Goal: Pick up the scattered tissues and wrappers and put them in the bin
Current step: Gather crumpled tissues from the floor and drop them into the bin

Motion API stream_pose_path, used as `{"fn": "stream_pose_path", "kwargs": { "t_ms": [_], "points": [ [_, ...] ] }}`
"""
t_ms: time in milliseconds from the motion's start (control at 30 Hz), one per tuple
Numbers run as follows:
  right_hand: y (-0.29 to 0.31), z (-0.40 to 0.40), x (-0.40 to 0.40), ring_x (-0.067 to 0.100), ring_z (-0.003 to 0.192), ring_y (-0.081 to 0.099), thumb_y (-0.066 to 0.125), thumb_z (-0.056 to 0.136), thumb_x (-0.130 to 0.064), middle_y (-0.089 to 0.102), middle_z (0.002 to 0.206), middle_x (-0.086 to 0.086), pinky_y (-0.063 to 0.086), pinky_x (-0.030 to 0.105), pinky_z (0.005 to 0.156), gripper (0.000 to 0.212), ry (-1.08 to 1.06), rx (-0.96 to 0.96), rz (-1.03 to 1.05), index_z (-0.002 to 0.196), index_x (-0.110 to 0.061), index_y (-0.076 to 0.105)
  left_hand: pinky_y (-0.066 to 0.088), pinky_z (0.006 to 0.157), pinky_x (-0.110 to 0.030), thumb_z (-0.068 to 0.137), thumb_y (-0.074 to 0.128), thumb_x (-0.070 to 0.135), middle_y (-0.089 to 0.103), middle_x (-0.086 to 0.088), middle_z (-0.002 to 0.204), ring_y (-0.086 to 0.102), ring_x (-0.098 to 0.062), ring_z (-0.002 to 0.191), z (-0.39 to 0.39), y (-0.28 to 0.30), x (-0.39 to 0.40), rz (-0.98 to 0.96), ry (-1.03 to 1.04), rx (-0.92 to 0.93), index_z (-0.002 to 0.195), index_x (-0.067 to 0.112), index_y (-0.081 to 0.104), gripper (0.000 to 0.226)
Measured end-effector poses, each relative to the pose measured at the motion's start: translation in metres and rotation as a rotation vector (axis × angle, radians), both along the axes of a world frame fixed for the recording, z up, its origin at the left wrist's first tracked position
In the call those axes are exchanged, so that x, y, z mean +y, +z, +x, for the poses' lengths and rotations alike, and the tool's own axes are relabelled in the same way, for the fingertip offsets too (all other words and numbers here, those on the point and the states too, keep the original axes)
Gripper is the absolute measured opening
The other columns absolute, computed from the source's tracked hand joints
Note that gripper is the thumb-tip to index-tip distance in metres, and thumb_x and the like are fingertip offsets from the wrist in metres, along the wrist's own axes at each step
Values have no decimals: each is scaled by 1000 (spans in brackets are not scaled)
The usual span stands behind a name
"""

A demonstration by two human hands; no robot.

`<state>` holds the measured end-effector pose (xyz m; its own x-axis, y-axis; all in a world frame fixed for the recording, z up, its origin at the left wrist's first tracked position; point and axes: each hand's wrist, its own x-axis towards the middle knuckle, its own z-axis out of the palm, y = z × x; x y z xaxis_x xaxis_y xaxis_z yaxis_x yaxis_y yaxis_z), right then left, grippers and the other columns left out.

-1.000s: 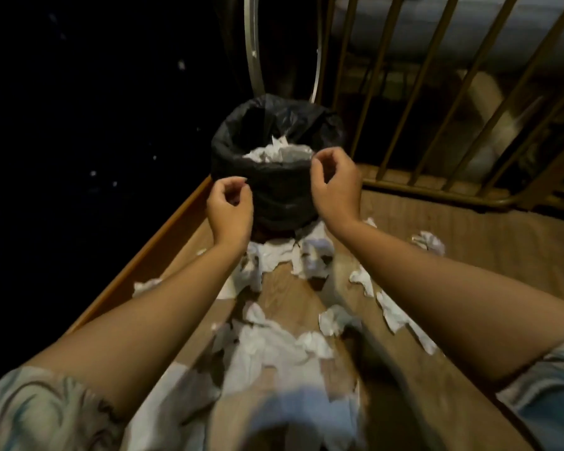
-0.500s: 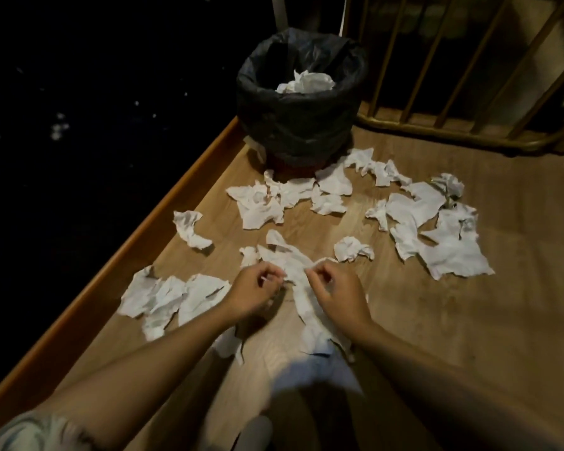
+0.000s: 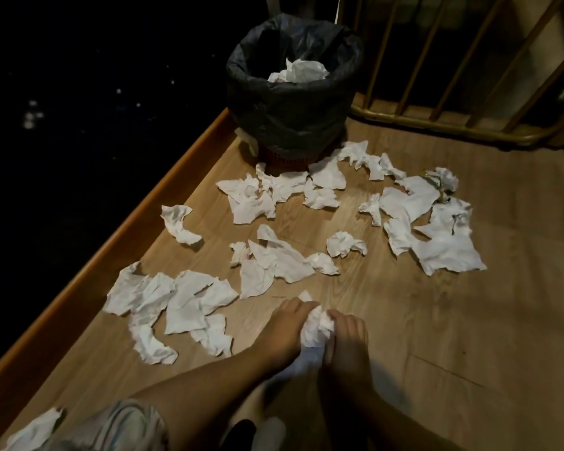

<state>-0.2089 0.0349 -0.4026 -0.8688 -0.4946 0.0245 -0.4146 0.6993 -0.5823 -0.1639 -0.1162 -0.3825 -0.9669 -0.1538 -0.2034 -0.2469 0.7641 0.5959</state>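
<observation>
Far left of frame is dark, w/ a wooden edge strip running diagonally from lower left up toward centre. Lower left: patterned sleeve and a tissue scrap at the bottom edge. On the wood floor, left of centre, a flat cluster of torn tissues, w/ a single curled tissue above it near the strip. Centre: more tissues, and another bunch just below the bin, which stands at upper centre, lined w/ a black bag, crumpled tissue inside at the top. Lower centre: left hand and right hand are pressed together, both closed round one bunched tissue wad low over the floor. Right of centre: a small balled tissue, then a big spread of tissues, w/ a crumpled wrapper-like ball at its top. Upper right: wooden railing behind.
</observation>
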Motion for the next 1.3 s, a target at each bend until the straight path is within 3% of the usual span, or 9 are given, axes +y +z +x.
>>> {"fn": "stream_pose_path", "kwargs": {
  "t_ms": [200, 367, 433, 500, 633, 833, 1000, 1167, 1300],
  "points": [
    [23, -39, -35, 11, 95, 53, 44, 92, -3, 53, 102, 0, 44, 24, 85, 23, -209, -203, -294, 94, -17, 62, 56, 83, -42, 97, 35, 34, 65, 1, 95, 63, -15, 88, 8, 2, -26, 322, 481, 133, 102, 24, 62, 29],
    [42, -93, -69, 21, 81, 57, 40, 91, -13, 63, 85, 11, 46, 34, 74, 30, -191, -185, -375, 81, -5, 67, 40, 58, -28, 96, 58, 34, 51, 4, 56, 47, -11, 56, -16, 32, -55, 265, 689, 277, 54, 25, 53, 43],
    [45, -106, -74, 24, 83, 60, 39, 88, -30, 68, 89, 16, 48, 37, 77, 40, -153, -183, -339, 91, -3, 69, 35, 59, -21, 93, 64, 31, 55, 0, 64, 47, -11, 60, -20, 29, -65, 159, 726, 285, 61, 17, 60, 35],
    [44, -115, -75, 28, 94, 64, 49, 90, -37, 71, 103, 13, 51, 37, 83, 38, -124, -204, -225, 111, -11, 67, 38, 73, -15, 92, 64, 26, 60, -7, 101, 54, -13, 83, -20, 20, -71, 117, 747, 223, 92, 10, 66, 16],
    [23, -112, -63, 28, 103, 65, 60, 89, -41, 70, 115, 5, 51, 35, 84, 45, 45, -194, 91, 131, -25, 55, 35, 95, -18, 86, 69, 22, 40, -5, 138, 50, -17, 117, -10, 8, -65, 86, 613, 25, 138, 14, 40, 60],
    [9, -86, -37, 20, 93, 61, 57, 90, -35, 63, 103, 1, 52, 36, 79, 28, 91, -160, 137, 114, -21, 58, 46, 83, -21, 88, 66, 35, 64, 0, 118, 62, -17, 107, 1, 2, -39, 85, 584, 21, 133, 23, 41, 53],
    [12, -86, -32, -1, 88, 55, 63, 84, -14, 55, 112, -6, 42, 8, 78, 17, -58, -228, -182, 101, -9, 64, 56, 83, -34, 90, 54, 46, 67, 8, 106, 62, -9, 95, 6, 4, -46, 63, 594, 100, 117, 34, 54, 30],
    [33, -110, -41, 17, 77, 60, 58, 84, -9, 61, 82, -2, 56, 44, 71, 12, -280, -193, -314, 89, -19, 57, 48, 71, -20, 91, 54, 20, 64, 8, 99, 60, -8, 87, -3, 24, -59, 247, 667, 372, 116, 20, 58, 25],
    [40, -144, -54, 18, 111, 54, 61, 85, -10, 52, 131, 4, 46, 34, 93, 46, -224, -128, -259, 128, -19, 51, 33, 83, 4, 92, 53, 2, 47, 3, 124, 44, -2, 106, -16, 30, -70, 155, 771, 400, 129, 17, 58, 40]
  ]
}}
